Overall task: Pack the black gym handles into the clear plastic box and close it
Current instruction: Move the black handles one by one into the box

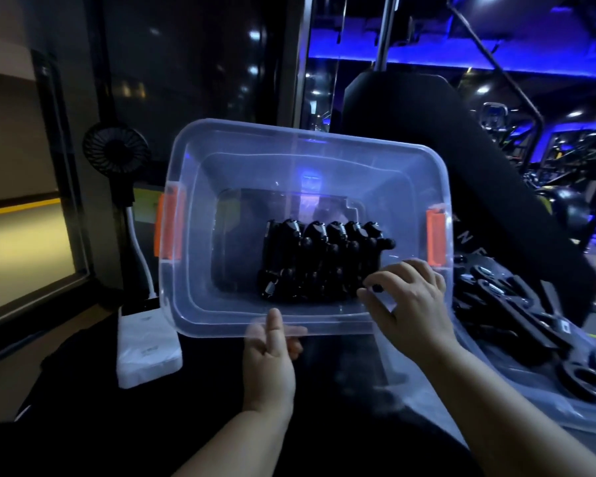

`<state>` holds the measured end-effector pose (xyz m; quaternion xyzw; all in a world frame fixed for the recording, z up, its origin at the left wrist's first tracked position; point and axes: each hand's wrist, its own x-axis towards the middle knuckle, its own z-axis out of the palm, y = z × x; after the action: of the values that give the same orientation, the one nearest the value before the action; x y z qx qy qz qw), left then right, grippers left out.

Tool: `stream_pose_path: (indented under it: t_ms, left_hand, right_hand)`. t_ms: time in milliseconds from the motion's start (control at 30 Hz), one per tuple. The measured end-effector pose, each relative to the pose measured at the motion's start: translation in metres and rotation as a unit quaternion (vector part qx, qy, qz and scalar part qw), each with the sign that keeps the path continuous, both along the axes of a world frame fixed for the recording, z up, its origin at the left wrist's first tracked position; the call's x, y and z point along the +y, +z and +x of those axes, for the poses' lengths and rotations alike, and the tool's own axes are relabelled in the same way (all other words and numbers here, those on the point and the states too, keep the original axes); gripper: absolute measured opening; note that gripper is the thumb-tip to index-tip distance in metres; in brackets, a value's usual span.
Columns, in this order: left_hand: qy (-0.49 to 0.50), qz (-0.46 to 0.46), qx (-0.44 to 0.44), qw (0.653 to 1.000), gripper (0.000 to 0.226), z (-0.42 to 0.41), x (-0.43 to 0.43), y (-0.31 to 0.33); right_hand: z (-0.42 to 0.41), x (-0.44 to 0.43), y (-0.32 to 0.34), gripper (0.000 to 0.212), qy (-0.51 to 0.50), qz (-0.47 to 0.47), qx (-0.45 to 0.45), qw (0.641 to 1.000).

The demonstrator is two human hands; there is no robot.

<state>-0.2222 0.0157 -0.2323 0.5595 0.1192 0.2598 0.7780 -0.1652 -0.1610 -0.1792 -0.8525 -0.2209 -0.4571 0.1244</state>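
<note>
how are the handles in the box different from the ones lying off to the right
The handles in the box stand packed side by side in a neat row; the loose handles sprawl in a jumbled pile. The boxed ones sit inside the clear box, with the right hand at their end; the loose ones lie outside it, untouched. Both sets are black.

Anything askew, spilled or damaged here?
Nothing damaged. The clear plastic box is tilted toward the camera, held at its near rim by the left hand. Black handles sit bunched inside; more lie loose outside, right.
</note>
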Motion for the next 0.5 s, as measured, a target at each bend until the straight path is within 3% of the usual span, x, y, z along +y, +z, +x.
stream_pose_path:
  t_ms: [167, 267, 500]
  left_hand:
    - [0.002, -0.013, -0.016, 1.0, 0.027, 0.001, -0.005, 0.0]
    - [0.002, -0.017, -0.02, 1.0, 0.027, 0.001, -0.004, 0.0]
    - [0.002, -0.024, -0.024, 0.999, 0.026, 0.0, -0.011, 0.001]
  right_hand:
    - [-0.008, -0.062, -0.013, 0.032, -0.024, 0.057, -0.013, 0.998]
    - [-0.01, -0.097, -0.019, 0.039, -0.126, 0.097, 0.037, 0.987]
    - [-0.012, -0.144, -0.037, 0.044, -0.375, 0.102, 0.216, 0.896]
